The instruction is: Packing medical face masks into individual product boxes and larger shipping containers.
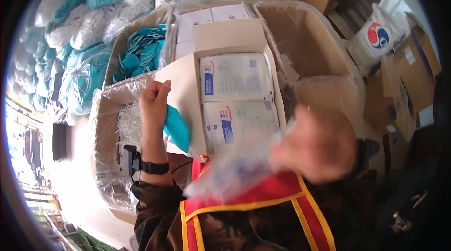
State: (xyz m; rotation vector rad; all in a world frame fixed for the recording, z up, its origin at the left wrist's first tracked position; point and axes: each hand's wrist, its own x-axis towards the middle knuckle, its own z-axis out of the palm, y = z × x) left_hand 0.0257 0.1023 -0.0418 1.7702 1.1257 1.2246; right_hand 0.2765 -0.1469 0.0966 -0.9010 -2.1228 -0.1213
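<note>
My left hand (155, 98) is closed above the left flap of an open carton (278, 105), thumb uppermost. A flat teal pad (176, 130) hangs below the fist, beside my wrist, and appears gripped in it; the exact hold is hidden. Smeared by motion, my right hand (317, 145) grips a translucent white plastic packet (230, 169) in front of my chest, near the carton's near edge. Inside the carton lie two stacks of white printed packets, a far stack (235, 76) and a near stack (242, 122).
Plastic-lined bins surround the carton: one holds teal pads (145, 51), another shredded white strips (129, 126). White boxes (197, 18) stand behind. At right are a lined cardboard bin (305, 35), a white sack (376, 39) and brown cartons (408, 72). Filled bags (89, 72) pile up at left.
</note>
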